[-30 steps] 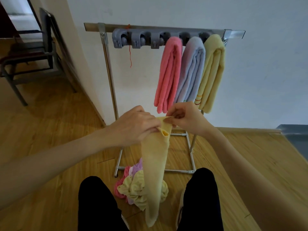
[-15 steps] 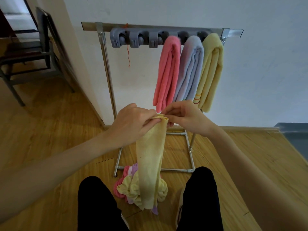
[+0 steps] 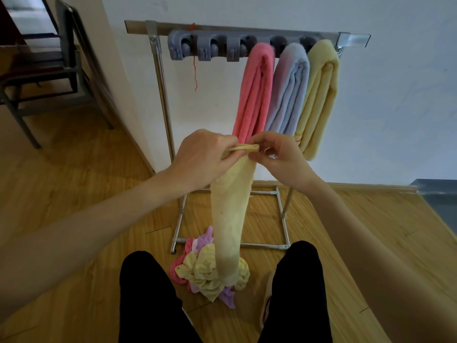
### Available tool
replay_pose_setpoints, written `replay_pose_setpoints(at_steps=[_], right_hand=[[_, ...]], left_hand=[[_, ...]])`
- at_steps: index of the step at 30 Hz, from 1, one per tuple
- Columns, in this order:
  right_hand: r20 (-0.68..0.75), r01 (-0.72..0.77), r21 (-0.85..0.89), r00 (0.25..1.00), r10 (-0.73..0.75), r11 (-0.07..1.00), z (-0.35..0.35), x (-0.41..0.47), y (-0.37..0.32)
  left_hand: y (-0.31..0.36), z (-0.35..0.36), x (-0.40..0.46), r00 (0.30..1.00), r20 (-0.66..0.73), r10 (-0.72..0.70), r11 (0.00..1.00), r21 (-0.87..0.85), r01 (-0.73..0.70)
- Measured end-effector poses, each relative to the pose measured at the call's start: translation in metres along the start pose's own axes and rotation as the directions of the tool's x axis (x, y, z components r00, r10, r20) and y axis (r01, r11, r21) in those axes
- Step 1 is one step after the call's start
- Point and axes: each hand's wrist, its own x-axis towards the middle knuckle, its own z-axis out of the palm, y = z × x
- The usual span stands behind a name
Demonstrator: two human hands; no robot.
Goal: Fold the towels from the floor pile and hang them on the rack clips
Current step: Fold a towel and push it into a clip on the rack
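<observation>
A pale yellow towel (image 3: pixel 231 214) hangs folded lengthwise in front of me. My left hand (image 3: pixel 202 157) and my right hand (image 3: pixel 277 152) both pinch its top edge, close together. Its lower end reaches the floor pile (image 3: pixel 210 271) of yellow, pink and purple towels between my knees. Behind stands the metal rack (image 3: pixel 160 95) with a grey clip bar (image 3: pixel 205 49); three clips at the left hold nothing. A pink towel (image 3: pixel 256 92), a blue towel (image 3: pixel 289 90) and a yellow towel (image 3: pixel 319 95) hang folded from the right clips.
A white wall stands behind the rack, with its corner at the left. A dark metal chair (image 3: pixel 47 70) is at the far left on the wooden floor. The rack's base frame (image 3: pixel 284 219) lies just past the pile. My legs in black trousers (image 3: pixel 148 298) flank the pile.
My hands have lifted slightly and brought the towel's top edges together; the hanging towel has doubled up, so its lower end now sits higher, at the pile.
</observation>
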Motion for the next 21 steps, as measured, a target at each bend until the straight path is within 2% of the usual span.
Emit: replay_pose_setpoints(at_steps=[4,7,9,12,14,17,19,21], right_hand=[[-0.152,-0.046,0.062,0.987,0.055,0.997,0.011,0.005,0.005],[-0.185,-0.077,0.090,0.978,0.093,0.993,0.023,0.008,0.003],[-0.188,-0.088,0.090,0.977,0.104,0.992,0.029,0.010,0.002],[-0.182,-0.156,0.146,0.966,0.182,0.977,0.036,0.008,0.005],[-0.156,-0.228,0.207,0.952,0.262,0.951,0.040,0.004,0.009],[-0.111,-0.322,0.282,0.925,0.364,0.904,0.047,-0.003,0.013],[-0.077,-0.360,0.359,0.908,0.412,0.861,0.050,-0.005,0.012],[-0.046,-0.376,0.445,0.897,0.440,0.812,0.049,-0.007,0.008]], left_hand=[[-0.001,-0.013,-0.002,0.999,-0.003,0.044,0.998,-0.042,-0.044],[-0.009,-0.010,-0.016,0.998,0.013,0.064,0.995,-0.076,-0.063],[-0.017,-0.003,-0.031,1.000,-0.015,0.010,0.994,-0.108,-0.011],[-0.028,0.012,-0.064,0.980,-0.076,-0.181,0.966,-0.200,0.163],[-0.033,0.029,-0.087,0.943,0.030,-0.332,0.896,-0.302,0.325],[-0.047,0.070,-0.117,0.803,0.306,-0.511,0.691,-0.409,0.596],[-0.056,0.095,-0.129,0.712,0.464,-0.527,0.554,-0.447,0.702],[-0.061,0.115,-0.134,0.692,0.534,-0.485,0.513,-0.467,0.720]])
